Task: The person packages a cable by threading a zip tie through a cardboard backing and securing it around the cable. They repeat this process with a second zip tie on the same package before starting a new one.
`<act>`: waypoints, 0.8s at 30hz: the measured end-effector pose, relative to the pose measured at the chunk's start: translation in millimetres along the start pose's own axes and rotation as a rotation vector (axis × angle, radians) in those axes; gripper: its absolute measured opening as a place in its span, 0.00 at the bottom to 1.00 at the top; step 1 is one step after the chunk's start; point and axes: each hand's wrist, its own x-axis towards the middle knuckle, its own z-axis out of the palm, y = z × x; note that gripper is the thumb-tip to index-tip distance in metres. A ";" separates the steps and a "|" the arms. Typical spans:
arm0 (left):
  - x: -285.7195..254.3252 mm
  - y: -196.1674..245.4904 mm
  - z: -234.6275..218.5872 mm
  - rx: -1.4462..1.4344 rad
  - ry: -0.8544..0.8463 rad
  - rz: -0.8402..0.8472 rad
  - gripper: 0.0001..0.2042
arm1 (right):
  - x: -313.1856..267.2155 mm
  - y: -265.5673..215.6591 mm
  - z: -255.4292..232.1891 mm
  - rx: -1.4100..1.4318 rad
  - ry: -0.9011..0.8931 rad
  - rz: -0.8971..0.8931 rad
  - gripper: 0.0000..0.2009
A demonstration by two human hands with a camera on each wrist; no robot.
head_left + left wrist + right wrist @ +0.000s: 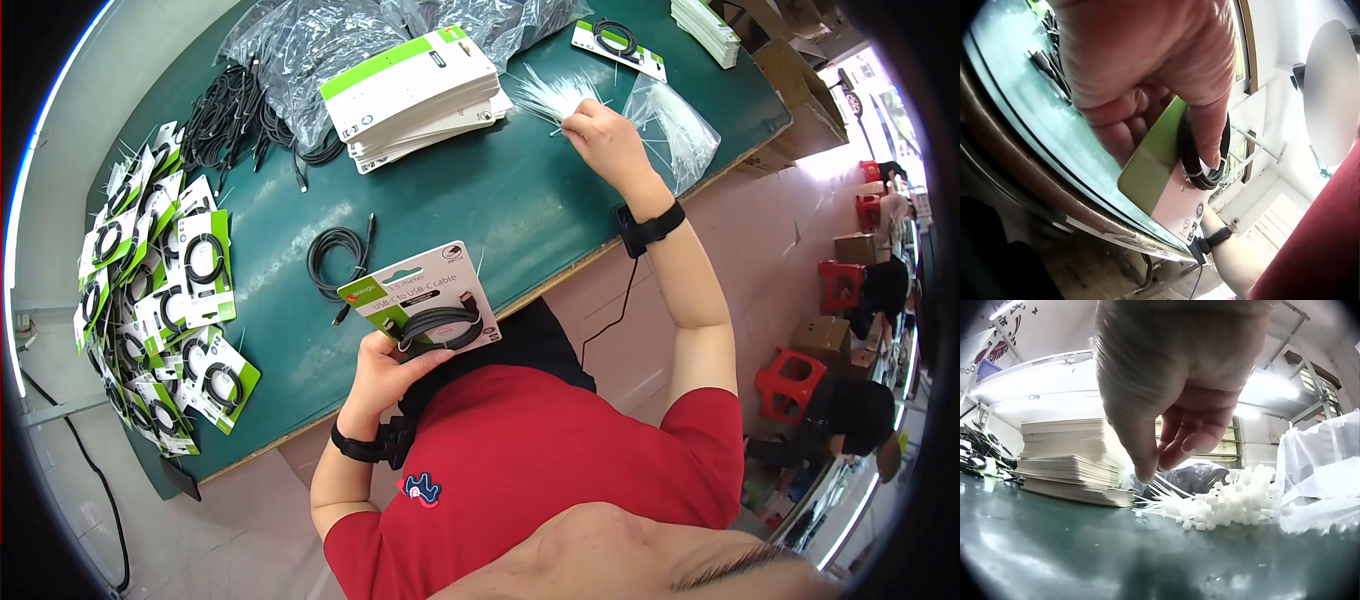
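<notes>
Held in my left hand [385, 380] [1154, 69] is a white and green card [465, 275] [1147, 169] carrying a coiled black cable [440, 328] [1200, 178]; my thumb lies over the coil. A white tie strip sticks out past the card's upper edge in the head view. At the edge of a pile of white cable ties [555, 97] [1229, 500], my right hand [608, 145] [1179, 381] has thumb and fingertips drawn together, pinching at the thin ends of the ties. How many ties are between the fingertips is hard to see.
On the green table [270, 370] lie carded cables [205, 260], a loose coil [338, 262], a black cable bundle [222, 115], stacked cards [415, 95] [1072, 456], clear plastic bags [300, 50], a bag of ties [690, 135] and another carded cable [620, 50]. Red stools [790, 385] stand beyond.
</notes>
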 end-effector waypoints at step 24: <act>5.5 0.6 17.9 0.567 -0.160 0.561 0.18 | -15.1 -160.6 -55.4 1.677 -0.746 0.625 0.02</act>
